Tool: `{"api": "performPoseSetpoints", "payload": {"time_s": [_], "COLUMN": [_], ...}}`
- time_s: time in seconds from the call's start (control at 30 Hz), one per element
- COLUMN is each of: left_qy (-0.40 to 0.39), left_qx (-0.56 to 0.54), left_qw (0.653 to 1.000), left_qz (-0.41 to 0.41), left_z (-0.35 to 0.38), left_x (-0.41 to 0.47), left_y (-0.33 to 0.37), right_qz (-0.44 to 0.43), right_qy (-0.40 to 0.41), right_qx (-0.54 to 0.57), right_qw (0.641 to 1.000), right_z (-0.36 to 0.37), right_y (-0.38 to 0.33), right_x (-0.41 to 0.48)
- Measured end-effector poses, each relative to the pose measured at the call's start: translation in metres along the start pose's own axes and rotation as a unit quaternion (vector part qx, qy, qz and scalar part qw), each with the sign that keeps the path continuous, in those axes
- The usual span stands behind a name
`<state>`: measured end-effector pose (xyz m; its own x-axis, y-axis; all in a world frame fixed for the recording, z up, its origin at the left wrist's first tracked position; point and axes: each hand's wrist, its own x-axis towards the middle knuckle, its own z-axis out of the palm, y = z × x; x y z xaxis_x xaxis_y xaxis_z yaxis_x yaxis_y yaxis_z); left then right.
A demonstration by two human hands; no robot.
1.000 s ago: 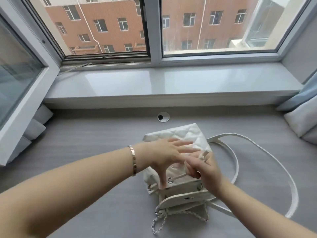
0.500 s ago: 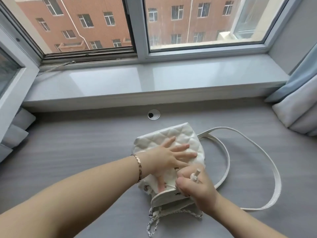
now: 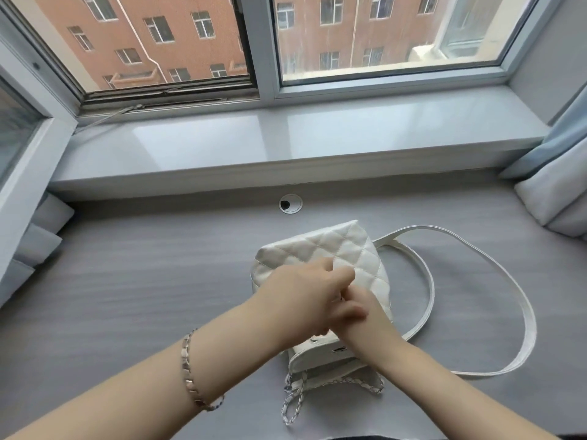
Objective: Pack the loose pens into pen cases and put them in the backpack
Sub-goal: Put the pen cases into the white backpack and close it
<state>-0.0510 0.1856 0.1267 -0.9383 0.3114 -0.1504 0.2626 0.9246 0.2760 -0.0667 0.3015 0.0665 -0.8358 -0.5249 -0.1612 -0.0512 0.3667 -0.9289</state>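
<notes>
No loose pens visible; left hand (image 3: 301, 300) and right hand (image 3: 360, 317) curl together over the backpack (image 3: 333, 249) mouth beneath them, grip indiscernible; closure seemingly outstanding.

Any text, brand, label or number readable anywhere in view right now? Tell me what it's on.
No readable text anywhere in view.
Backpack: no logo or lettering shows on the quilted side.
Clasp plate on its flap: too small to tell whether anything is engraved.
Bracelet: no marking legible.
</notes>
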Motion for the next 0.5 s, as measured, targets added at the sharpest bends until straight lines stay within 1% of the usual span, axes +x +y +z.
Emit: {"api": "performPoseSetpoints", "payload": {"time_s": [0.03,0.1,0.13,0.2,0.27,0.33,0.37,0.43,0.5], "left_qy": [-0.004,0.010,0.015,0.008,-0.023,-0.052,-0.071,-0.097,-0.106], "left_qx": [-0.035,-0.089,-0.107,-0.135,-0.149,-0.174,-0.193,-0.230,-0.242], "left_qw": [0.999,0.995,0.993,0.990,0.988,0.983,0.978,0.968,0.964], "left_qz": [0.004,0.039,0.042,0.033,0.021,-0.003,-0.018,-0.029,-0.035], "left_z": [0.003,0.009,0.012,0.012,0.008,0.002,-0.001,-0.003,-0.003], "left_x": [0.000,0.000,0.000,0.001,0.005,0.007,0.008,0.008,0.008], "left_y": [0.000,-0.003,-0.003,-0.003,-0.003,-0.006,-0.007,-0.008,-0.005], "right_qz": [-0.014,-0.049,-0.062,-0.082,-0.086,-0.086,-0.090,-0.120,-0.126], "right_qy": [0.003,0.016,0.022,0.030,0.007,-0.034,-0.041,-0.052,-0.072], "right_qx": [-0.007,0.009,0.016,0.022,0.019,-0.020,-0.056,-0.148,-0.196], "right_qw": [1.000,0.999,0.998,0.996,0.996,0.996,0.994,0.980,0.970], "right_z": [0.000,0.003,0.003,0.003,0.005,0.005,0.003,-0.002,-0.009], "right_y": [0.002,0.010,0.012,0.019,0.023,0.031,0.036,0.047,0.053], "right_x": [-0.001,-0.002,-0.002,0.000,0.000,-0.001,-0.003,-0.004,-0.005]}}
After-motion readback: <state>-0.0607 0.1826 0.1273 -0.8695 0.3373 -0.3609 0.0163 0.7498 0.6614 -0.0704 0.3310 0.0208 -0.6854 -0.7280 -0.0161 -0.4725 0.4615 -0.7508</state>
